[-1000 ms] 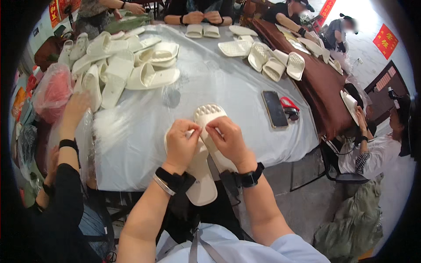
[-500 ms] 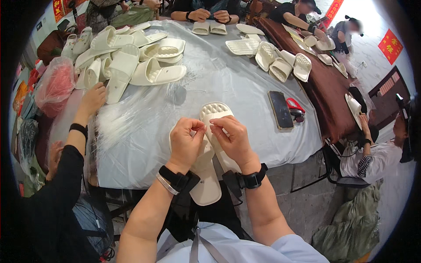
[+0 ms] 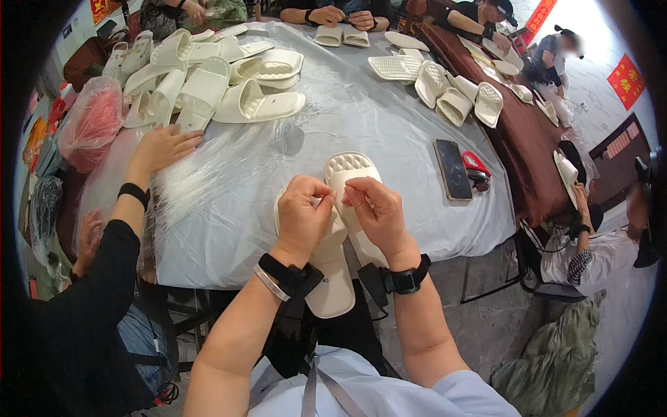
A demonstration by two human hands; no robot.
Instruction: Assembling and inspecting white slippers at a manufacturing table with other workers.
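Observation:
A pair of cream slippers lies in front of me at the table's near edge. The left slipper sticks out over the edge, sole end toward me; the right slipper shows its bumpy footbed at the far end. Above the left one, my left hand is closed in a pinch. My right hand pinches likewise over the right slipper, fingertips close to the left hand's. Whatever is between the fingers is too fine to make out. Both wrists wear black bands.
A heap of cream slippers and clear thin strands lie left; more slippers lie right. A phone rests beside red-handled scissors. A co-worker's hand reaches in from the left. Other people sit around.
My hands stay pinched over the slippers, the fingertips slightly closer together. The co-worker's hand at the left has moved right and spread flat by the strands. The whole view has shifted slightly.

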